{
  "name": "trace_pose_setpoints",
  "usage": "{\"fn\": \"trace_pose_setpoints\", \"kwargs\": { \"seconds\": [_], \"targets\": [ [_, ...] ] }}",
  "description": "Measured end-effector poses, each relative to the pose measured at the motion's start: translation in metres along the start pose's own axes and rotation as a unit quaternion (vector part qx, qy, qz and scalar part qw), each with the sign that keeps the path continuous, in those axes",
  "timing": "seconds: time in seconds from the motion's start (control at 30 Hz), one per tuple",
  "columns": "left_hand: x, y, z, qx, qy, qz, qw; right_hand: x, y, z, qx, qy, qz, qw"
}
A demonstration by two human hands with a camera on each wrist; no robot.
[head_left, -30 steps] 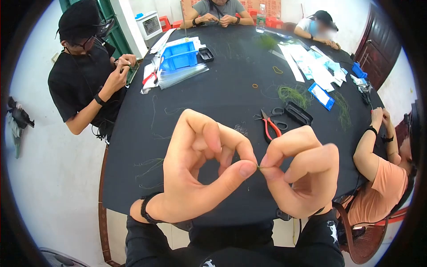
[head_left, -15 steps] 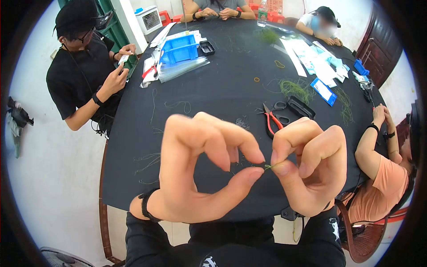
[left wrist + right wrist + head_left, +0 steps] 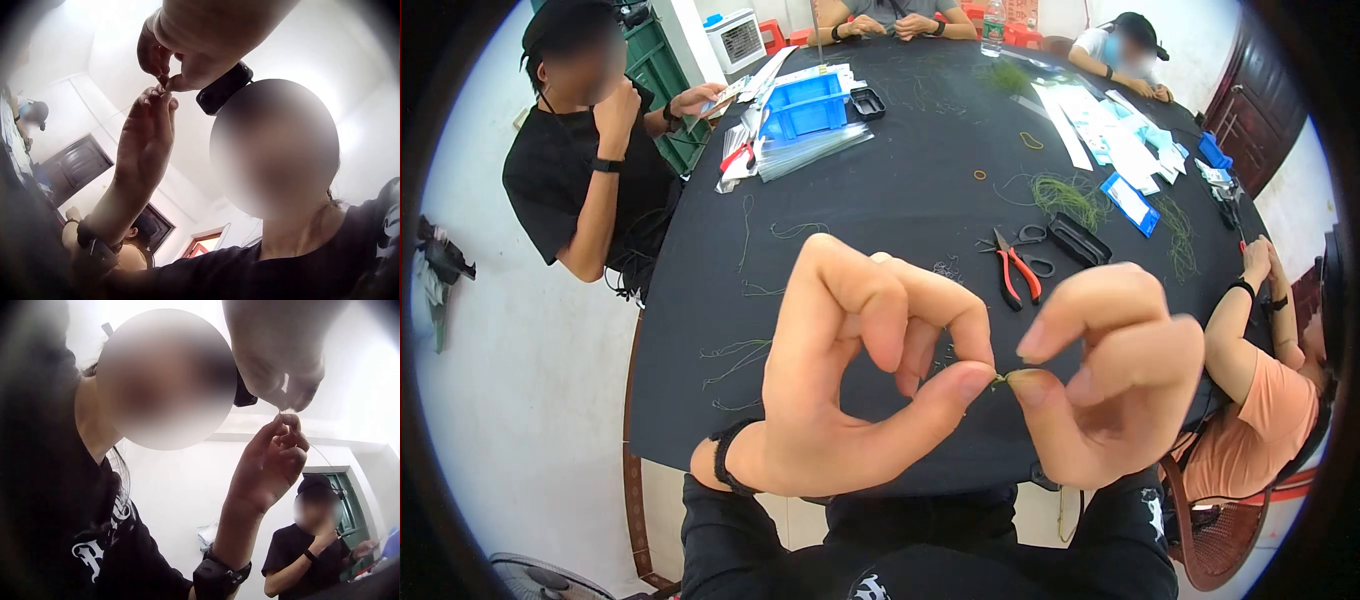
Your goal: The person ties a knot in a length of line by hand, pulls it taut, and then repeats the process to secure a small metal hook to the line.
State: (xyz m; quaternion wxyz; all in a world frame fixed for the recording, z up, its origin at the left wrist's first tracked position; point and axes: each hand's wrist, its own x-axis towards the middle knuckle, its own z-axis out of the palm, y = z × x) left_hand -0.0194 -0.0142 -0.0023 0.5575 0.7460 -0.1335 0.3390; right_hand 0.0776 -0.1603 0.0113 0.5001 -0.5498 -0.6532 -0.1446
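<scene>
In the head view, my left hand (image 3: 850,370) pinches a small green thread (image 3: 998,381) between thumb and index finger. The tip of my right thumb meets the thread's other side, while the right index fingertip is raised off the thumb; the rest of my right hand (image 3: 1110,375) is bent. Both hands hover above the black table near its front edge. The left wrist view has the fingertips of my left hand (image 3: 206,44) and right hand (image 3: 147,137) together. A thin strand (image 3: 322,454) trails beside my left hand (image 3: 265,469) in the right wrist view.
Red-handled pliers (image 3: 1014,270), scissors (image 3: 1036,267) and a black tray (image 3: 1080,240) lie beyond my right hand. Green threads (image 3: 1068,203) lie farther back, a blue bin (image 3: 805,110) at the back left. Loose threads (image 3: 738,362) lie left; several people sit around the table.
My right index finger has lifted away from its thumb, and the right hand has shifted right. The left fingertips parted, then closed again on the thread. The person at left raised a hand to the face.
</scene>
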Motion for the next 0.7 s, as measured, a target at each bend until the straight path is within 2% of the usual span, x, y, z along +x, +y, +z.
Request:
{"fn": "trace_pose_setpoints", "kwargs": {
  "seconds": [0.07,0.13,0.23,0.4,0.57,0.7],
  "targets": [
    [0.0,0.0,0.0,0.023,0.004,0.013,1.0,0.004,-0.001,-0.011,-0.004,-0.06,-0.024,0.998],
    [0.0,-0.001,-0.002,0.053,-0.006,0.041,0.998,0.003,-0.001,-0.011,0.004,-0.074,-0.029,0.997],
    [0.002,-0.003,-0.006,0.078,-0.038,0.098,0.991,-0.001,-0.003,-0.003,-0.012,-0.028,-0.02,0.999],
    [0.005,-0.004,-0.009,0.09,-0.069,0.152,0.982,-0.002,-0.003,-0.001,-0.026,-0.009,-0.019,0.999],
    [0.005,-0.004,-0.009,0.085,-0.06,0.139,0.985,-0.002,-0.005,0.003,-0.041,0.008,-0.019,0.999],
    [0.0,-0.002,-0.005,0.079,-0.021,0.091,0.993,-0.001,0.001,-0.004,0.029,-0.05,-0.019,0.998]
  ]
}}
